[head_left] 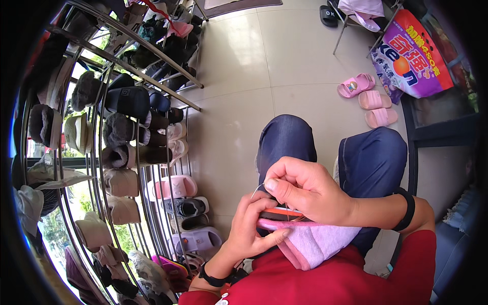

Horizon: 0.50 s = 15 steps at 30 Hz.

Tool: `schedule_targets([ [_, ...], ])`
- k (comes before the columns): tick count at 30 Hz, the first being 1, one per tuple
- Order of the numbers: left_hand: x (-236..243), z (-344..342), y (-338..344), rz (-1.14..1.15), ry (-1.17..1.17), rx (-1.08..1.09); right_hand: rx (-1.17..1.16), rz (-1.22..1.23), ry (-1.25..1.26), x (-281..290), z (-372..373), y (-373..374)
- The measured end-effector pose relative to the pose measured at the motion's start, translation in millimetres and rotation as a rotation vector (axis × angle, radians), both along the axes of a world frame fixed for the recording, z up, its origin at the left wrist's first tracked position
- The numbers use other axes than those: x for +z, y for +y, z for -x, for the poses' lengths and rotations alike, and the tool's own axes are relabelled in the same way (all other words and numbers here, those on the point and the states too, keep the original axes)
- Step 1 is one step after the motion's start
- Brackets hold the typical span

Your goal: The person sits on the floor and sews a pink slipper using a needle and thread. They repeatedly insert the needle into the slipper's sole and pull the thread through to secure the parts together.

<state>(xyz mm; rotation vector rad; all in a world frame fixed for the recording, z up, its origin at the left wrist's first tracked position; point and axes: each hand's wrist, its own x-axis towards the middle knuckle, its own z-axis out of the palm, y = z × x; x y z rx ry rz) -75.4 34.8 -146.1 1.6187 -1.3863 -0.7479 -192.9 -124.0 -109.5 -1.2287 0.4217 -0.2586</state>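
Pale floor tiles (239, 76) fill the middle of the frame, and a metal shoe rack (127, 66) curves down the left side, its tiers loaded with dark fuzzy slippers, beige house shoes and pink slides. Three loose pink slippers (371, 99) lie on the tiles at upper right, just beside a purple printed bag (414, 56). At lower centre, over knees in blue jeans (371, 157), the left hand (249, 229) grips a lilac fabric slipper (310, 239) with a pink edge and an orange trim, thumb pressed under its side. The right hand (305, 188) sits just above it, thumb and forefinger pinched together on a thin needle (258, 188) with thread running down into the slipper's edge.
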Motion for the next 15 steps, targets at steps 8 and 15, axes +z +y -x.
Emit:
schedule_targets([
  [8, 8, 4, 2, 0.139, -0.339, 0.151, 0.209, 0.118, 0.346, -3, 32, -19],
  [15, 19, 10, 6, 0.157, -0.680, 0.094, 0.074, 0.785, 0.098, -12, 33, -5],
])
